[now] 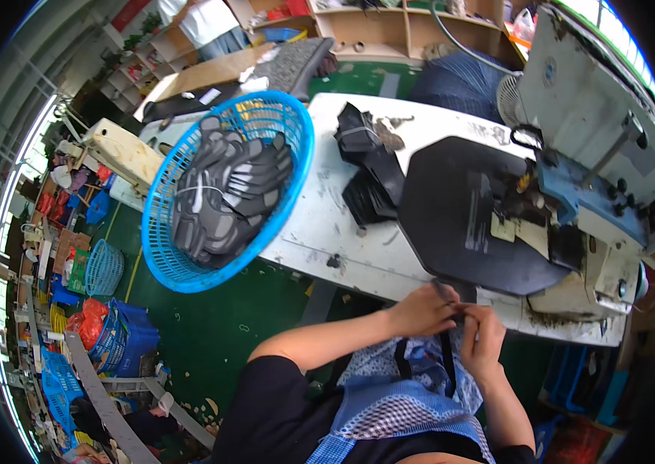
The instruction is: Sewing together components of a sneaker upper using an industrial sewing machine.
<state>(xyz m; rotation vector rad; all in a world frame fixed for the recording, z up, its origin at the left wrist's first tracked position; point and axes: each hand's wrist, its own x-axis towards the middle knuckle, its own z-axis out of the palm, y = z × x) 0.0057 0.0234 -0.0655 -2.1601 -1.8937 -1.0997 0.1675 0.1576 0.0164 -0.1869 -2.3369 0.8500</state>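
Close together at the front edge of the white work table [312,232], my left hand [420,312] and my right hand [483,337] are both closed, fingertips meeting. A small dark flat piece [442,291] shows at the left fingers; its full shape is hidden. The right fingers pinch at the same spot, but what lies between them is too small to make out. Just beyond my hands is a black board [451,205] beside a sewing-type machine [575,193]. Left of the board lie bundled black flat pieces [374,170], partly tied with a band.
A blue plastic basket [151,240] with bundled grey-and-black shoe pieces [227,189] stands left of the table. Another machine arm [122,151] is behind it. More blue baskets [104,268] stand on the green floor at left. A person [207,27] is at the far side.
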